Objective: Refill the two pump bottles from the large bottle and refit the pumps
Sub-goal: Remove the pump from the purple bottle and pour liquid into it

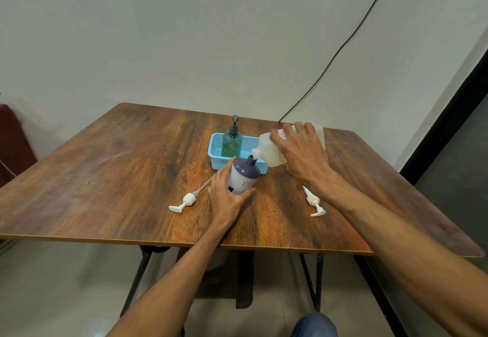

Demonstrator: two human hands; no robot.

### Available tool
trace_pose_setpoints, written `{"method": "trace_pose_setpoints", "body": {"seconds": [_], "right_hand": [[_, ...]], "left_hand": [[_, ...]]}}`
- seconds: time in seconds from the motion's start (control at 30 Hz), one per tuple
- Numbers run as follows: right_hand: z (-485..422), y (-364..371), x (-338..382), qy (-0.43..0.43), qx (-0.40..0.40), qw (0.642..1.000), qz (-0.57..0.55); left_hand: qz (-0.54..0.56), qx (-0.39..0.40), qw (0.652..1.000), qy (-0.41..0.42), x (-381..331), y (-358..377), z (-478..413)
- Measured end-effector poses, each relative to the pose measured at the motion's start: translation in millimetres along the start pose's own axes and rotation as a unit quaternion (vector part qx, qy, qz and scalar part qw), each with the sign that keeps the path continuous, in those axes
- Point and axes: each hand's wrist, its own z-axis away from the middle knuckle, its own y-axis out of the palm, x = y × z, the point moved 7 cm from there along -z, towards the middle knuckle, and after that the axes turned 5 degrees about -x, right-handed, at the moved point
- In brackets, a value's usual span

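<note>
Wood-grain table [132,178] fills the middle of the frame, set against a pale wall with a dark cable running down at upper right.

Just right of centre, the purple-and-white pump bottle [242,176] is held tilted by the left hand [226,199], whose fingers are wrapped round its lower body; its neck is open, the pump being off. The large bottle [269,151], pale and translucent, is gripped round its body by the right hand [303,151] and tipped so that its mouth is brought just above the open neck. Whether liquid is flowing cannot be told, and the level in the smaller bottle is hidden by its opaque wall.

Two white pumps are seen lying loose on the table: one pump [186,200] to the left of the left hand, the other pump [314,203] lower right, partly covered by the right forearm. Only one open pump bottle is visible.

Behind, a blue basket [253,141] is occupied by a green bottle [232,142], upright, part-filled with green liquid and fitted with its dark pump.

The task is judged to be in its pouring stage; both white pumps remain to be refitted.
</note>
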Motion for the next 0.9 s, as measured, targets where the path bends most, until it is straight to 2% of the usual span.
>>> {"method": "trace_pose_setpoints", "body": {"seconds": [0.9], "right_hand": [[-1.8,-6.6,2.3,-0.016,-0.003,1.0,0.026]], "left_hand": [[-0.006,0.001,1.0,0.009,1.7,0.4,-0.9]]}}
